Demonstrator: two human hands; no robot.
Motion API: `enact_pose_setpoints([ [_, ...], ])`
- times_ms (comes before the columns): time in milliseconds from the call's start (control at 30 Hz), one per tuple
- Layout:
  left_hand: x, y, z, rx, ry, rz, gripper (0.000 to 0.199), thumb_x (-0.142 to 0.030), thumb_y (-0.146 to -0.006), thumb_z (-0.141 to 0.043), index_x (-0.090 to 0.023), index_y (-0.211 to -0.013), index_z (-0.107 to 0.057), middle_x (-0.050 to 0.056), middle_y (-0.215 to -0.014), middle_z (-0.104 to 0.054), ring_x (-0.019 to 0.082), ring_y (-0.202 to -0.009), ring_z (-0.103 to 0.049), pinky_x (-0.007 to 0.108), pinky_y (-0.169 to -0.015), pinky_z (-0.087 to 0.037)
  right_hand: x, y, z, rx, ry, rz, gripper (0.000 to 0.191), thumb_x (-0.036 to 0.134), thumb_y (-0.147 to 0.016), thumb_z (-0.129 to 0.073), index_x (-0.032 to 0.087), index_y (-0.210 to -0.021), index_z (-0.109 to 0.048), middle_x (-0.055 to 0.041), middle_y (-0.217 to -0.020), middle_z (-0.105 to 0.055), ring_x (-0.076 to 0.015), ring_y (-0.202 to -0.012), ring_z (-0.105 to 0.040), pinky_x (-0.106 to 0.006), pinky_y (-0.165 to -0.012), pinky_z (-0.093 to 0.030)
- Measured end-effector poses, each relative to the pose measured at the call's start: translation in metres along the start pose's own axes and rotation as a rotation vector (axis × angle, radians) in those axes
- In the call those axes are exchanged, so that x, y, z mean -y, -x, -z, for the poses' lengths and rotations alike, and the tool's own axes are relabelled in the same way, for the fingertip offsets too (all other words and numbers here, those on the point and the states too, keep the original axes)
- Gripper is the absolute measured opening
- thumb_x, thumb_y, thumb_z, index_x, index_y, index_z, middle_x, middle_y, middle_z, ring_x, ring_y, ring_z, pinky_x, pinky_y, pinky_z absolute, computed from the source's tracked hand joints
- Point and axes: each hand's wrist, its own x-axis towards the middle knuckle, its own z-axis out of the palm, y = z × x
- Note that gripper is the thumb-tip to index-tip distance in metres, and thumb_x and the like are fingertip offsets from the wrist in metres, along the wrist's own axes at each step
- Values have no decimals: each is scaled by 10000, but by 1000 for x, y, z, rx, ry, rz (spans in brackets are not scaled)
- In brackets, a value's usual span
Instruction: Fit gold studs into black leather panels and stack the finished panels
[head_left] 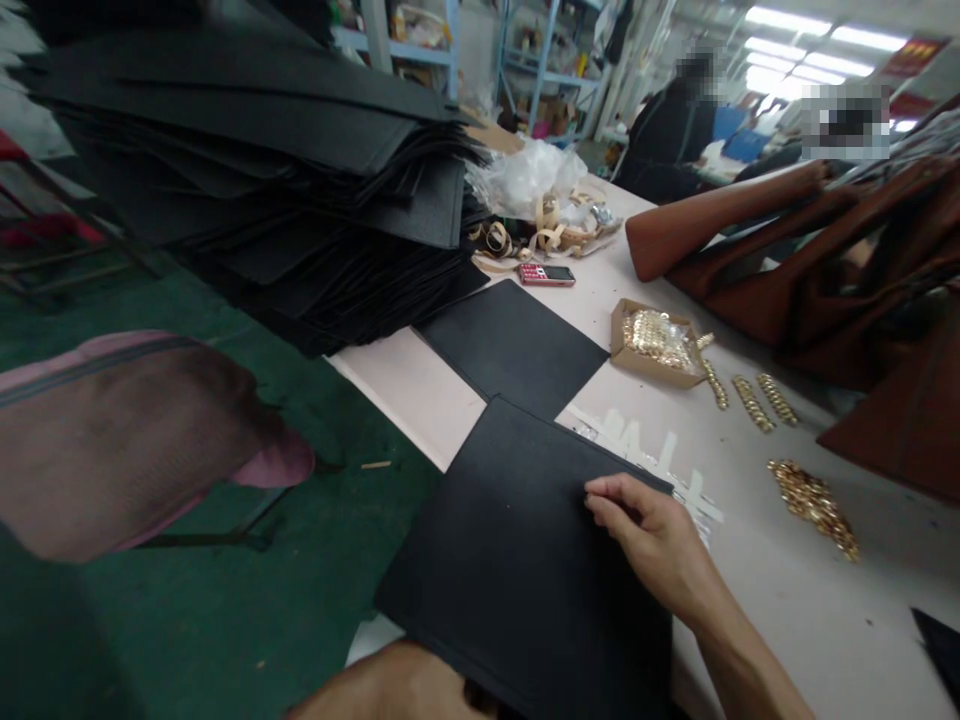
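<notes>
A flat black leather-like panel [525, 550] with stitched-looking edges lies tilted in front of me, its lower part past the table's edge. My right hand [649, 535] is over its right side, with thumb and index fingertips pinched together close to the surface. Whatever sits between those fingertips is too small to make out. At the bottom edge, my left hand [420, 685] reaches beneath the panel, which hides its fingers. Another black panel [517, 345] rests on the table just beyond, partly under the first one.
A tall stack of black panels [300, 180] rises at the left. To the right are a small box of gold pieces [660, 345], gold chain [814, 505], white strips [664, 455] and brown bags [750, 230]. A phone [547, 275] lies farther back. A covered chair [142, 430] stands left.
</notes>
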Motion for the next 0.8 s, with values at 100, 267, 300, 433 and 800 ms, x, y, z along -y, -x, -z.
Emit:
enact_pose_setpoints([
  [100, -7, -6, 32, 143, 78, 39, 430, -543, -489, -881, -198, -692, -722, 18, -602, -688, 166, -528, -607, 298, -549, -495, -10, -1, 1, -39, -24, 13, 250, 425, -902, -573, 227, -988, -698, -12, -809, -688, -182, -749, -627, -297, -706, -474],
  [267, -56, -27, 62, 151, 211, -26, 610, -713, -562, -778, -197, -885, -757, 81, -816, -742, 242, -773, -688, 346, -748, -527, -20, -1, 0, -17, -131, 7, 254, 418, -894, -590, 211, -989, -699, -10, -778, -665, -177, -734, -613, -290, -680, -472],
  [300, -63, -30, 59, 158, 209, -18, 559, -664, -621, -777, -172, -884, -758, 98, -814, -745, 251, -780, -694, 361, -768, -528, -19, 0, 1, -34, -148, 4, 251, 417, -891, -593, 210, -984, -700, -13, -790, -668, -177, -739, -610, -291, -680, -474],
  [433, -65, -25, 20, 146, 196, 21, 406, -516, -791, -721, -124, -889, -755, 101, -750, -748, 208, -670, -685, 317, -692, -527, -6, 15, 7, -182, -190, 4, 268, 434, -882, -612, 202, -984, -698, -22, -819, -678, -173, -744, -608, -292, -687, -489],
  [800, -10, -7, -64, 339, 386, -38, 544, -320, -757, -789, -202, -1266, -635, 77, -1296, -650, 263, -1164, -602, 377, -1014, -456, -17, 75, -4, 7, -484, -301, 312, 449, -817, -711, 163, -936, -680, -17, -758, -676, -138, -656, -639, -258, -623, -555],
])
